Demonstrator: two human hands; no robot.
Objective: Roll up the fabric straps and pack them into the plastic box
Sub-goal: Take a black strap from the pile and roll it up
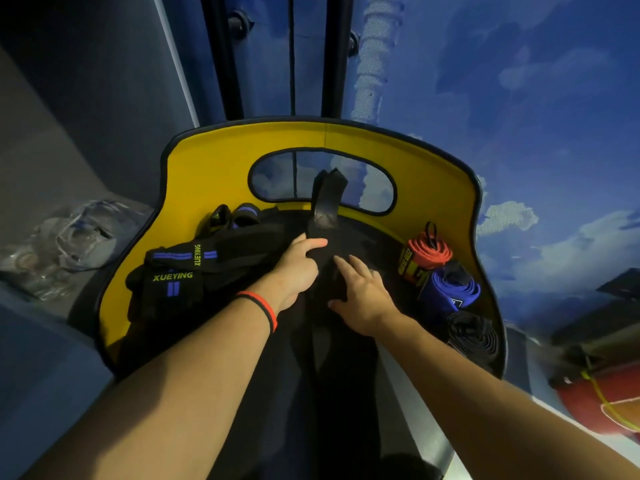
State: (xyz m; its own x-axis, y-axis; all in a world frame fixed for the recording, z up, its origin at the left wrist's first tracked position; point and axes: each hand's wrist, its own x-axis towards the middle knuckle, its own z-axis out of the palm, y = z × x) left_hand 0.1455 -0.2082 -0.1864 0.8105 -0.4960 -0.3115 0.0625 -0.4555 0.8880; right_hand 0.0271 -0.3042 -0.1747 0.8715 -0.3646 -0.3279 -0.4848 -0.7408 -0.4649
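A long black strap (325, 206) stands up from the dark seat of a yellow-backed chair (214, 174) and runs down toward me. My left hand (298, 270), with a red and black band on its wrist, pinches the strap's lower part, one finger stretched across it. Just to the right, my right hand (363, 296) rests on the black fabric with its fingers spread and fairly straight. Black wraps with blue stripes and green "XUEYING" lettering (176, 271) are piled on the seat's left. On its right lie rolled red (429, 252), blue (450, 289) and black (472, 332) straps. No plastic box is visible.
Crumpled clear plastic packaging (69, 237) lies on a grey ledge left of the chair. A red object with a yellow cord (602, 400) sits at the lower right. Behind the chair are dark vertical bars (225, 57) and a blue cloud-painted wall (519, 98).
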